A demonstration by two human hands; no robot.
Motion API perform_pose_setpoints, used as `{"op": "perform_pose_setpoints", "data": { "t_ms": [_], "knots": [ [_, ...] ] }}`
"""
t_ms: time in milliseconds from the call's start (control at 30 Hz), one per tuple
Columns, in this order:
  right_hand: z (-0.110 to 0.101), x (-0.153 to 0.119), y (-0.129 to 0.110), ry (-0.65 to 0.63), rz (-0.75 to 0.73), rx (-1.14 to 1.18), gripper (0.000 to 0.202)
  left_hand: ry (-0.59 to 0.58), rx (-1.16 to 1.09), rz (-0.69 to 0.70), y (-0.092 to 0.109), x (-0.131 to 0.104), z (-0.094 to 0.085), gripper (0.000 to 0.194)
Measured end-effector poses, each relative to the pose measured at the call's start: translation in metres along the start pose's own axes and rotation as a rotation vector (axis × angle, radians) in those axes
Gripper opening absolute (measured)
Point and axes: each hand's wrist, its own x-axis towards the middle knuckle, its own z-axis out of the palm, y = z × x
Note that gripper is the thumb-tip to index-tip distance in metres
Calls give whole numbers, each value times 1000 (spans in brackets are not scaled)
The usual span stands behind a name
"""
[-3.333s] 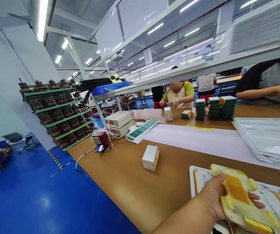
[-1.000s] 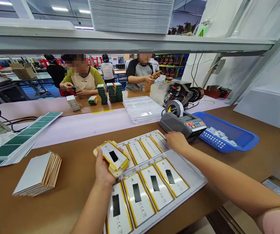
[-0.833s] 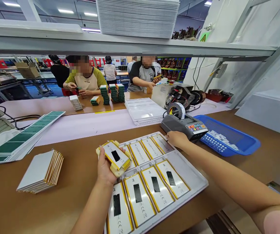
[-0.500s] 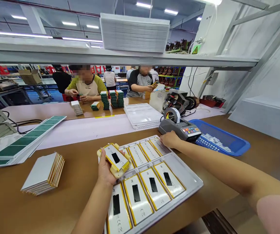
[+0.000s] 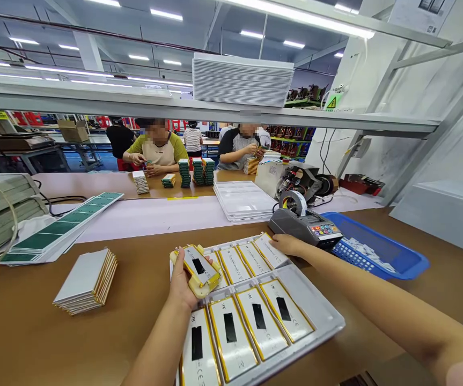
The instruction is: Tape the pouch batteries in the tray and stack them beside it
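Observation:
My left hand [image 5: 182, 284] is closed around a cream-yellow holder [image 5: 199, 290] with a flat white pouch battery [image 5: 206, 274] in it; a black tape piece lies across this battery. Under and beside it is a white plastic tray [image 5: 311, 292] with two rows of pouch batteries edged in yellow. Those in the near row, such as one battery [image 5: 251, 335], carry black tape. In the far row no tape shows. My right hand [image 5: 288, 245] grips the edge of the rightmost far-row battery [image 5: 269, 251], which looks slightly tilted up. Its fingertips are partly hidden.
A grey tape dispenser [image 5: 306, 228] stands behind my right hand, beside a blue basket [image 5: 400, 262] of white pieces. A battery stack [image 5: 86, 279] lies left. Empty trays [image 5: 247, 201] are stacked ahead. Two people sit across the table, and a shelf beam [image 5: 134, 102] crosses overhead.
The view has tipped up and shifted. My right hand has taken hold of the far-right battery, whose edge has risen from the tray. My left hand keeps its battery and holder.

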Motion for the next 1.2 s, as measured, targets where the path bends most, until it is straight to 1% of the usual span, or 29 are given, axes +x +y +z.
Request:
{"op": "perform_pose_setpoints", "data": {
  "t_ms": [67,133,200,267,333,433,500,567,600,667,733,767,800,900,1000,1033,1067,1100,1200],
  "knots": [
    [-11,-3,-3,-34,12,69,25,-31,-5,4,-1,1,-3,47],
    [-26,-7,-13,-14,0,130,26,-79,-12,1,-2,1,-5,47],
    [-42,-13,-35,25,-59,196,31,-140,-25,-9,-4,0,-5,48],
    [-53,-19,-69,43,-171,289,33,-205,-37,-23,-5,-4,-3,50],
    [-55,-25,-109,45,-298,409,27,-262,-44,-37,-5,-8,-1,53],
    [-47,-33,-163,13,-423,426,28,-313,-52,-11,-3,-12,-1,55],
    [-41,-40,-187,6,-478,402,28,-328,-67,44,0,-12,-4,53],
    [-40,-50,-197,27,-501,372,26,-348,-80,86,3,-11,-7,54],
    [-41,-56,-198,68,-505,323,25,-369,-86,95,5,-11,-9,56],
    [-44,-67,-190,194,-497,172,28,-424,-97,95,8,-10,-12,62],
    [-46,-75,-172,308,-465,46,34,-458,-109,102,12,-10,-14,66],
    [-44,-76,-159,330,-443,34,36,-458,-114,112,14,-11,-14,67],
    [-40,-74,-145,324,-419,66,36,-453,-118,126,16,-11,-15,67],
    [-17,-59,-96,230,-381,232,34,-450,-140,182,19,-14,-15,62],
    [16,-36,-54,80,-375,359,25,-443,-143,208,21,-16,-17,48],
    [27,-30,-44,60,-366,375,21,-429,-138,205,21,-15,-17,43],
    [37,-24,-35,74,-352,383,19,-406,-131,199,22,-15,-18,39],
    [45,-20,-29,114,-330,385,18,-376,-125,198,22,-13,-19,38],
    [62,-16,-18,289,-245,366,21,-254,-116,206,25,-9,-22,41]
  ]
}}
